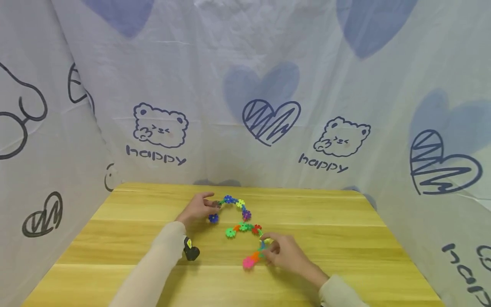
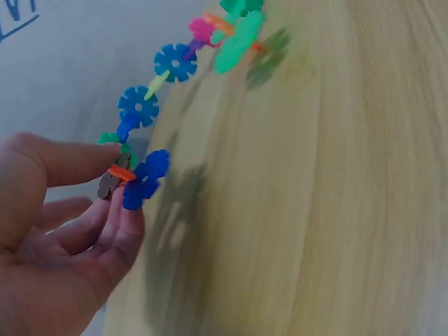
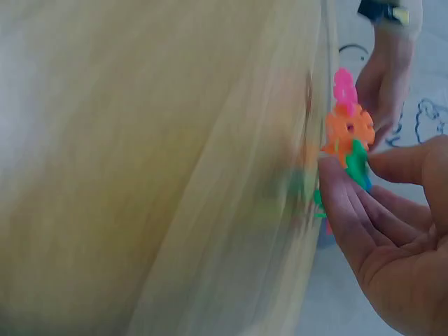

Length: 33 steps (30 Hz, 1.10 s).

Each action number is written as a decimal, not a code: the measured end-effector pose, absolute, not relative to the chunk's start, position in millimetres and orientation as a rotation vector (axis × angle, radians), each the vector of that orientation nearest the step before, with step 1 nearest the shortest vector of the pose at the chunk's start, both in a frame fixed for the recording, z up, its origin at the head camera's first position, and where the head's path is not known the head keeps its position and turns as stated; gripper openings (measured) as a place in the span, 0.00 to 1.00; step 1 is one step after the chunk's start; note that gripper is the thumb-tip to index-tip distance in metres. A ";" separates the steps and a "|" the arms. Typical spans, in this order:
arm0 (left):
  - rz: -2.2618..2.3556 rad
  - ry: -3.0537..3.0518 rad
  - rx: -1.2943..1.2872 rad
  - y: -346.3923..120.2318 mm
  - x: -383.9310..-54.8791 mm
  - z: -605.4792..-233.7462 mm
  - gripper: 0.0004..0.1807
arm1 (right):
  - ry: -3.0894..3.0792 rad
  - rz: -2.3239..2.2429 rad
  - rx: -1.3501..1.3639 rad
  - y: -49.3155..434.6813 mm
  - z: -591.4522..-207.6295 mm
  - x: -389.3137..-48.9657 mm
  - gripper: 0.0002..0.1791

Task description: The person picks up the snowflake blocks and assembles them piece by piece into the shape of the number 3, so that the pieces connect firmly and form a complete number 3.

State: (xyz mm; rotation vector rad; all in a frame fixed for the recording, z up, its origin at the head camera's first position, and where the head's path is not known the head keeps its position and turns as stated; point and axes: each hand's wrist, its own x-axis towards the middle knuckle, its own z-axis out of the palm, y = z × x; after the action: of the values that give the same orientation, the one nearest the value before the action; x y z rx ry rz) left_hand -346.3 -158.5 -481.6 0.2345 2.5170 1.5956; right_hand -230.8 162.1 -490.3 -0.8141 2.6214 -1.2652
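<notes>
Two curved chains of slotted plastic snowflake discs are in the head view. My left hand [image 1: 197, 209] pinches a brown disc [image 2: 108, 183] of the far chain [image 1: 240, 203] between thumb and fingers. Beside that grip, a dark blue disc [image 2: 148, 178] forms one end, and blue discs [image 2: 175, 63] continue along the chain. My right hand [image 1: 285, 253] pinches a green disc [image 3: 357, 164] in the near chain [image 1: 243, 226]. Past its fingertips stick out an orange disc [image 3: 350, 126] and a pink end disc [image 3: 343, 87]. My right fingers hide part of this chain.
The chains are over a wooden table [image 1: 330, 226]. A white curtain [image 1: 215, 128] with printed hearts and bears hangs behind the table and at both sides. A black device [image 1: 190, 249] is strapped at the left wrist.
</notes>
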 end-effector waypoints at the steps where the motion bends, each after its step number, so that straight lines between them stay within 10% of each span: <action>1: 1.591 2.534 0.241 -156.6 -347.5 -483.2 0.38 | 2.634 -1.221 -0.837 159.7 -489.6 -228.2 0.16; 17: 1.436 2.702 0.341 -141.7 -346.8 -490.9 0.12 | 2.741 -0.795 -1.128 139.8 -484.8 -210.7 0.06; 33: 1.420 2.687 0.396 -130.4 -347.8 -496.3 0.12 | 2.705 -0.780 -1.138 134.1 -480.5 -206.5 0.05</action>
State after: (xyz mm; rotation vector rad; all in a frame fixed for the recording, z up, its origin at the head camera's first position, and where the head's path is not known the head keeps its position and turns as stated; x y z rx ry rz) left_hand -347.8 -130.4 -496.3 0.3957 2.6875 1.4205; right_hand -206.5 134.1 -480.5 -1.1382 2.7047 -0.7797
